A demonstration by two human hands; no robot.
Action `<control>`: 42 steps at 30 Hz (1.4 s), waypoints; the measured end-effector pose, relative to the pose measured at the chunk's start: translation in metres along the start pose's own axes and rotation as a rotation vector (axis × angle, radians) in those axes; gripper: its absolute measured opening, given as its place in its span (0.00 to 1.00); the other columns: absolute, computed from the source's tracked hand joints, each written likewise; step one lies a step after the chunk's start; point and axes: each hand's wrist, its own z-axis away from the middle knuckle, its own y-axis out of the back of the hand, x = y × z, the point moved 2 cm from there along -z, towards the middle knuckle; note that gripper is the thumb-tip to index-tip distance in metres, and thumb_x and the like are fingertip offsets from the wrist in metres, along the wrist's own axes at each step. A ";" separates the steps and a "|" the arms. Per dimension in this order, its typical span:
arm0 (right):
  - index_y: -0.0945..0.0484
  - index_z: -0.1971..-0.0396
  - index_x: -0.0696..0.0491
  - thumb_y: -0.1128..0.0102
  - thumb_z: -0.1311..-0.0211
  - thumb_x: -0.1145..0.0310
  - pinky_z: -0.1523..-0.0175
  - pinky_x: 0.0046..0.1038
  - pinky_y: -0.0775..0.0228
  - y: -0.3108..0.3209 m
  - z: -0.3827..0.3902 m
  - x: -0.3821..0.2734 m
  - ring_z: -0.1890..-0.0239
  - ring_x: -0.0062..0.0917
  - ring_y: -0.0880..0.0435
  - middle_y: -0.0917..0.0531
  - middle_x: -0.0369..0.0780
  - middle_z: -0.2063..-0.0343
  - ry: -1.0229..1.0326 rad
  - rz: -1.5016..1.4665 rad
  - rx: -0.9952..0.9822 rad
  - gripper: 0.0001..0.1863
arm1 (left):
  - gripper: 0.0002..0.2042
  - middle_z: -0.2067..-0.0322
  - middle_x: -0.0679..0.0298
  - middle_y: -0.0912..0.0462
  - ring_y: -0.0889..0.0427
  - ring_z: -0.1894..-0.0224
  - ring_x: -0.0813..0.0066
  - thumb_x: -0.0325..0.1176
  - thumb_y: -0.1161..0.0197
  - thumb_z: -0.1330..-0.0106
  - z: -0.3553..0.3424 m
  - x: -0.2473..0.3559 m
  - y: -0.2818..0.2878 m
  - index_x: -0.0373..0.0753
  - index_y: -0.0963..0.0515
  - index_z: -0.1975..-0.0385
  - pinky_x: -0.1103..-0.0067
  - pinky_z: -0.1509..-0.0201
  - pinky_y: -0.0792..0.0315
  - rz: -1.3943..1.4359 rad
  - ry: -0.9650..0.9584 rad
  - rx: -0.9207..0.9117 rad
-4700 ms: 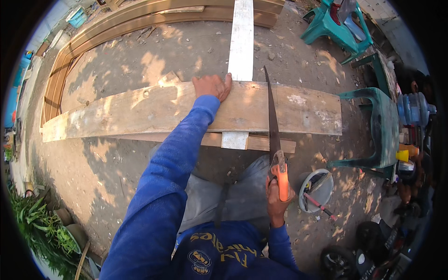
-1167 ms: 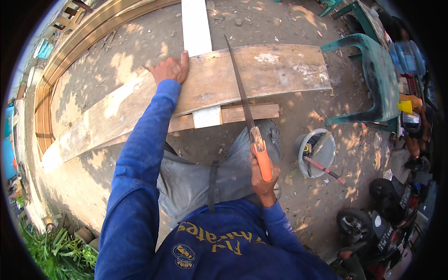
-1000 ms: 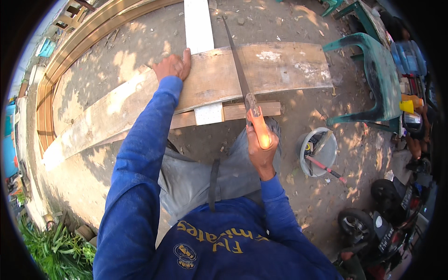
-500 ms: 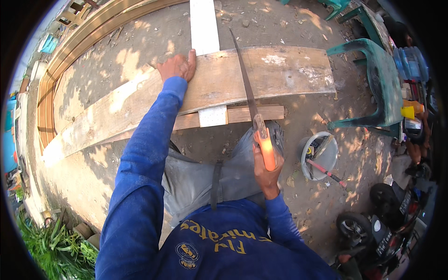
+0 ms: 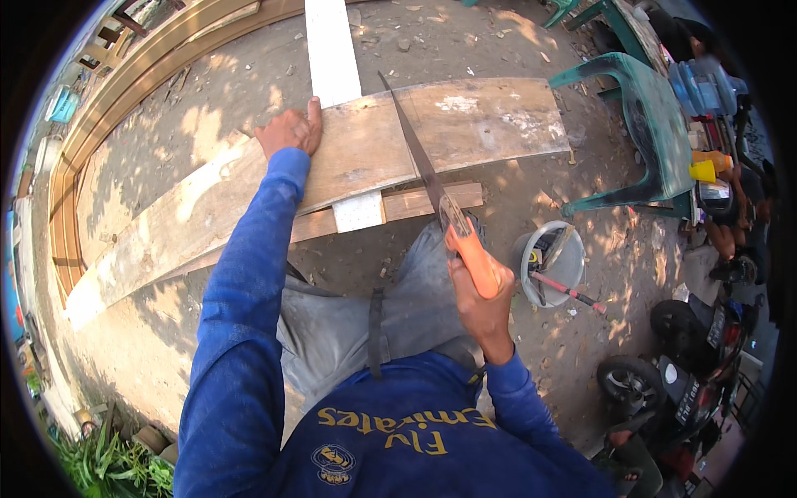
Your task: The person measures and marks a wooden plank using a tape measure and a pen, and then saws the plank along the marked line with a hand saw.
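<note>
- Plank [image 5: 349, 166]: I see it spanning nine to two o'clock.
- Saw [image 5: 432, 183]: blade across the plank at one o'clock.
- My left hand [image 5: 290, 131] presses flat on the plank, at eleven.
- My right hand [image 5: 480, 300] is clenched round the saw's orange handle.

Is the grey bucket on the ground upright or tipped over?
Upright. The grey bucket shows its round open mouth to the camera, with a red-handled tool and other tools resting inside, beside the right hand.

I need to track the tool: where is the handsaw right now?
In the head view, the handsaw is right of centre: the right hand grips its orange handle while the blade lies across the wide plank, right of the left hand.
</note>
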 end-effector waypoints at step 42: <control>0.17 0.66 0.63 0.41 0.34 0.72 0.75 0.23 0.35 -0.031 -0.086 -0.021 0.80 0.13 0.25 0.22 0.34 0.82 -0.205 -0.173 -0.049 0.09 | 0.36 0.70 0.48 0.10 0.11 0.65 0.52 0.61 0.61 0.21 0.004 0.008 0.009 0.38 0.10 0.67 0.59 0.38 0.36 0.018 -0.039 -0.018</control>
